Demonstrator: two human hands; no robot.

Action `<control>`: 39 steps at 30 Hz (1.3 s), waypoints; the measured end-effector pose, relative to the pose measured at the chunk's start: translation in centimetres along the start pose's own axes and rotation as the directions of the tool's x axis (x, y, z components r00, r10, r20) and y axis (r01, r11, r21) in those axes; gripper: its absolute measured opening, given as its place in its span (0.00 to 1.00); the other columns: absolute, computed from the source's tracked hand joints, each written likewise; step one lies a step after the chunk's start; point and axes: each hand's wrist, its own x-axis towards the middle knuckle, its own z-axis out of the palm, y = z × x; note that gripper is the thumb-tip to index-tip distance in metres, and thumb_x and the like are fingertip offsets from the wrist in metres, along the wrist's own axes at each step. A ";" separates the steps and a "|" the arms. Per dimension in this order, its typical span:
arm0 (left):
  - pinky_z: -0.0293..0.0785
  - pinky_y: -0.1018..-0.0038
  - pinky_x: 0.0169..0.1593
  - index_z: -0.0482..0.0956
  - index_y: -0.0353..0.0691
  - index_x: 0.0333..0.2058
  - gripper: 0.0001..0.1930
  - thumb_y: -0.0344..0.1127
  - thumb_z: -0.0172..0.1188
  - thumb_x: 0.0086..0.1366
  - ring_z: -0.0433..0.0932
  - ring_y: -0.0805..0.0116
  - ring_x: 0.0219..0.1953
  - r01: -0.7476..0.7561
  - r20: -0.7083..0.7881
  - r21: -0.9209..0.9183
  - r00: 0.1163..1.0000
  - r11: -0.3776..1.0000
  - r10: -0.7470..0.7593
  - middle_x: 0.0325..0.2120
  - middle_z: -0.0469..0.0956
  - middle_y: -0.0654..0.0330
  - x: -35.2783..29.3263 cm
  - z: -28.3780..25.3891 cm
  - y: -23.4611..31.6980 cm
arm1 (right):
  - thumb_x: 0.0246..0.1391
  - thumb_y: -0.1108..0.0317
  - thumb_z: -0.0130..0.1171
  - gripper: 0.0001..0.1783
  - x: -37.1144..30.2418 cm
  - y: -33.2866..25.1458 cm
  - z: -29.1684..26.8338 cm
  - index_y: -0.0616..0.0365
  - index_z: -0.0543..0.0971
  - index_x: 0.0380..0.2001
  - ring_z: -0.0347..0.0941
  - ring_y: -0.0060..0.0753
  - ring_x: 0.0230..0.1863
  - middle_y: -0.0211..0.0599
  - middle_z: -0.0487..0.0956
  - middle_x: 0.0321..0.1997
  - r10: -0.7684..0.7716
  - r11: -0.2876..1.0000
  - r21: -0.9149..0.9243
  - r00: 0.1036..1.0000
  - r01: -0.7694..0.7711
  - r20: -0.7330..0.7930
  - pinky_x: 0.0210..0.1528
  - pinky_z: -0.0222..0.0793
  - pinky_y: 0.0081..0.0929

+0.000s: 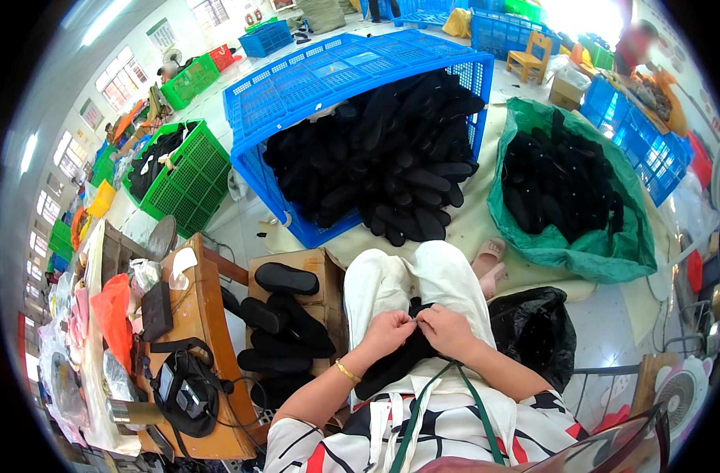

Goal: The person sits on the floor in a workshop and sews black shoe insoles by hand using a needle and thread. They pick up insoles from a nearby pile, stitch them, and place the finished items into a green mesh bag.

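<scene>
On my lap, over white trousers (378,284), lies a black fabric item (395,364) that looks like a slipper; my hands partly cover it. My left hand (386,333), with a gold bracelet at its wrist, is closed, thumb and finger pinched at the item's upper end. Close beside it my right hand (448,331) is closed too, its fingertips pressed on the black fabric. Whatever tiny thing sits between the left fingertips is too small to name. Several finished-looking black slippers (286,278) lie on a cardboard box (328,276) left of my knees.
A tipped blue crate (297,98) spills black slippers ahead. To its right stands a green sack (569,256) of black pieces. A black plastic bag (561,315) sits by my right thigh. At left are a wooden table (218,315) with a black bag (188,386) and a green crate (190,169).
</scene>
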 end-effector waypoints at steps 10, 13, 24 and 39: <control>0.65 0.80 0.20 0.78 0.41 0.28 0.09 0.38 0.57 0.65 0.68 0.81 0.16 0.050 -0.026 0.049 0.998 0.998 -0.049 0.16 0.72 0.69 0.5 0.2 0.1 | 0.49 0.68 0.55 0.02 0.4 0.3 -0.4 0.52 0.73 0.28 0.76 0.46 0.30 0.38 0.74 0.28 -0.041 0.958 -0.281 0.997 0.059 0.067 0.28 0.71 0.43; 0.62 0.82 0.19 0.78 0.43 0.28 0.08 0.37 0.57 0.64 0.67 0.82 0.15 0.116 0.008 -0.089 0.993 0.989 -0.116 0.14 0.71 0.71 1.1 0.1 0.7 | 0.52 0.67 0.54 0.03 0.7 1.8 -0.2 0.52 0.74 0.28 0.76 0.48 0.31 0.39 0.75 0.29 -0.019 0.979 -0.200 0.999 0.028 0.044 0.29 0.71 0.43; 0.61 0.85 0.19 0.76 0.40 0.31 0.07 0.37 0.57 0.66 0.66 0.84 0.15 0.013 0.044 -0.032 0.999 0.999 -0.011 0.17 0.72 0.69 0.0 -0.2 1.2 | 0.49 0.69 0.58 0.02 0.3 1.8 0.1 0.52 0.76 0.28 0.75 0.44 0.32 0.37 0.73 0.27 -0.043 0.991 -0.125 0.999 0.046 0.021 0.30 0.70 0.39; 0.63 0.86 0.23 0.77 0.42 0.36 0.07 0.38 0.58 0.68 0.68 0.84 0.19 0.179 0.143 -0.214 0.978 0.960 -0.151 0.23 0.77 0.69 1.0 -0.8 -0.1 | 0.62 0.67 0.56 0.05 0.1 2.5 1.0 0.55 0.76 0.38 0.76 0.26 0.27 0.30 0.78 0.31 0.310 0.686 0.643 0.936 -0.341 0.166 0.27 0.69 0.21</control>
